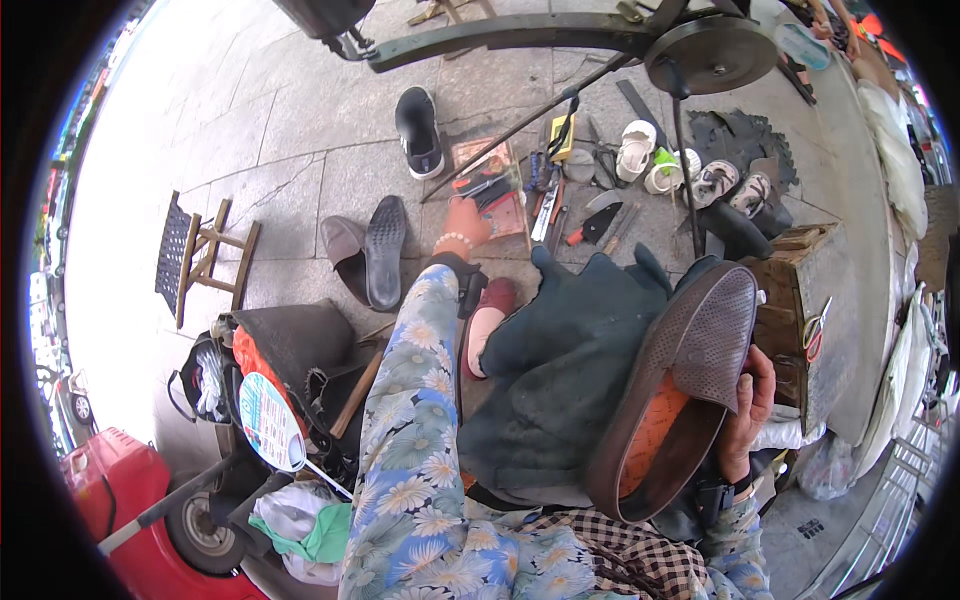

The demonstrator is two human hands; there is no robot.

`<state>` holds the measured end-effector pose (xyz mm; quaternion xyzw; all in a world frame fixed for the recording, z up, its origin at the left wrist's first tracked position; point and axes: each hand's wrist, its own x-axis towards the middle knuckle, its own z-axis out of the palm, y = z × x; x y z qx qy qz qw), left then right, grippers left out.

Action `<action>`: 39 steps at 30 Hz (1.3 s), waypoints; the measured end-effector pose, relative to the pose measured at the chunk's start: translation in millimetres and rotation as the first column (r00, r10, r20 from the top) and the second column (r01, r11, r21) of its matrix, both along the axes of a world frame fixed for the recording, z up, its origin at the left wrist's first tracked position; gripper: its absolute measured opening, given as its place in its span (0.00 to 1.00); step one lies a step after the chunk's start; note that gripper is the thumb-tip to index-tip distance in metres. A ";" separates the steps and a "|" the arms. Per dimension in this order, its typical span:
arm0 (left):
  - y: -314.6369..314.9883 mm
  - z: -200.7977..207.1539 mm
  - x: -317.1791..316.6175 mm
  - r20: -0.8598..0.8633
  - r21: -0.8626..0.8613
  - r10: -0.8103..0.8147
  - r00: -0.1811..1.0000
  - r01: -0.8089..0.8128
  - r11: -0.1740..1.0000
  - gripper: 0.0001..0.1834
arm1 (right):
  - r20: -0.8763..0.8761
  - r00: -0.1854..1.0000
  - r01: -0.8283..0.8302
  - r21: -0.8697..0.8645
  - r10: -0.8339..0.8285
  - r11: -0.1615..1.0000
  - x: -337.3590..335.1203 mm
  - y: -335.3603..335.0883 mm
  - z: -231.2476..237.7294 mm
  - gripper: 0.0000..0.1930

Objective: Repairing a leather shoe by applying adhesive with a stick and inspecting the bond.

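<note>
A brown slip-on shoe (697, 340) with a perforated upper and an orange insole rests tilted over my lap on a dark green cloth (570, 350). My right hand (748, 405) grips its outer side, with fingers curled at the edge and part of the hand hidden behind it. Farther forward, my left hand (463, 225) reaches down to a shallow reddish tray (508, 222) on the paving. Its fingers are curled in beside black-and-red tools (485, 190); what they hold is too small to make out.
Tools, including a red-handled knife (595, 224), lie right of the tray. A black sneaker (419, 133), a grey insole (385, 252) and small pale shoes (636, 150) are around. A machine arm (510, 32) crosses overhead. A folding stool (205, 255) and wooden box (800, 310) flank me.
</note>
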<state>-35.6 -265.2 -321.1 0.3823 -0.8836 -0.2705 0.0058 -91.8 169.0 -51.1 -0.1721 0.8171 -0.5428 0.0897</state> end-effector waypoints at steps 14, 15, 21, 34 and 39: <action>15.1 23.6 18.8 -0.010 0.175 0.245 0.969 -0.240 0.955 0.19 | -0.016 0.999 -0.036 -0.016 0.036 0.999 4.0 -4.6 -1.0 0.18; 20.9 15.9 32.1 -0.084 0.269 0.257 0.963 -0.226 0.936 0.20 | 0.035 0.999 -0.016 -0.062 0.019 0.998 3.1 -9.4 -1.2 0.18; 79.8 33.9 86.3 0.020 0.843 0.561 0.828 -0.315 0.435 0.16 | 0.065 0.996 -0.044 -0.154 0.054 0.987 -1.9 -10.9 -10.1 0.18; 148.3 264.8 86.2 -0.400 0.784 0.212 0.891 0.213 0.584 0.11 | 0.183 0.976 0.013 -0.593 0.119 0.805 -6.0 -13.1 55.8 0.08; 210.3 306.8 70.7 -0.239 0.815 -0.091 0.967 0.250 0.523 0.13 | 0.090 0.765 -0.609 -0.219 0.637 0.762 44.6 -37.1 65.6 0.11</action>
